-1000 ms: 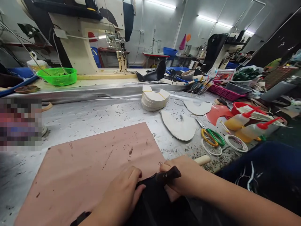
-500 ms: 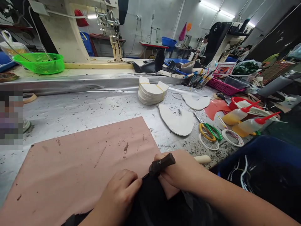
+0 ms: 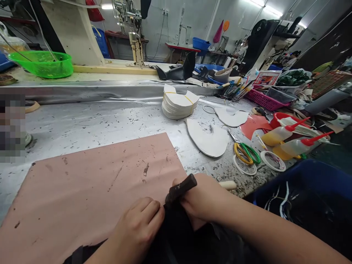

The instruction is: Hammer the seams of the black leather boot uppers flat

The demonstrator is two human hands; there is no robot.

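My right hand (image 3: 202,196) is closed around a hammer (image 3: 181,187); its dark head shows in front of the fingers and the pale handle end sticks out behind the hand. The head is down on the edge of a black piece of soft material (image 3: 176,231), which hangs toward me. My left hand (image 3: 143,222) pinches that edge just left of the hammer head, thumb and fingers together. Under both hands lies a pinkish-brown sheet (image 3: 96,190) with dark scuffs. Part of the black piece is hidden below my left forearm.
White curved pieces (image 3: 207,141) and a banded stack (image 3: 178,104) lie ahead on the silver table. To the right are scissors (image 3: 243,153), tape rolls (image 3: 272,161), red-tipped bottles (image 3: 293,146) and a dark blue bin (image 3: 310,183). A sewing machine (image 3: 136,47) and a green basket (image 3: 46,65) stand behind.
The view has shifted slightly. The hammer and my right hand sit a little further left and nearer my left hand. Both grips are unchanged.
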